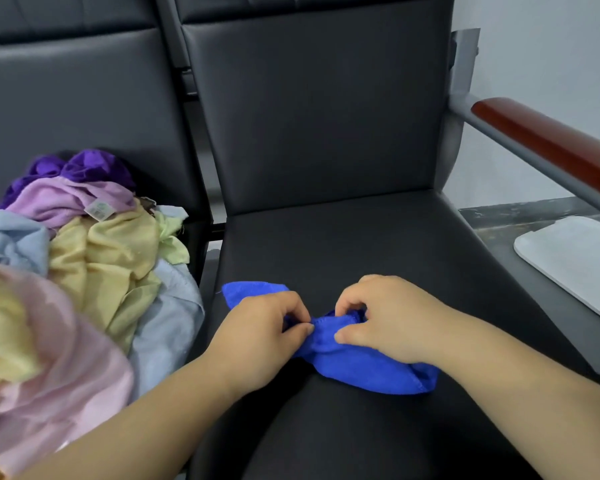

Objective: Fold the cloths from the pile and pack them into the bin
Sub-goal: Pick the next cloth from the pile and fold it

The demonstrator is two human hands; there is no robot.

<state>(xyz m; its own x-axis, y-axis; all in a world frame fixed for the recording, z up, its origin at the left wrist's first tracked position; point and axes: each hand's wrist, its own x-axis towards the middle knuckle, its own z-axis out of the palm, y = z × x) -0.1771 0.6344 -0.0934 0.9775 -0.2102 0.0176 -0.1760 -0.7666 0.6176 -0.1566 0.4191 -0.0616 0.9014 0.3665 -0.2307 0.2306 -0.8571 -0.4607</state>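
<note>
Both hands pinch the hem of a blue cloth (pixel 364 365) on the black seat (pixel 343 244): left hand (pixel 264 327), right hand (pixel 392 320); cloth pile (pixel 94 258) sits left.

You will find nothing here that you can read: the only printed thing is a small tag (pixel 99 210) at the edge of the lilac cloth (pixel 49 199) in the pile (pixel 94 258), its greenish marks too small and blurred to make out.
</note>
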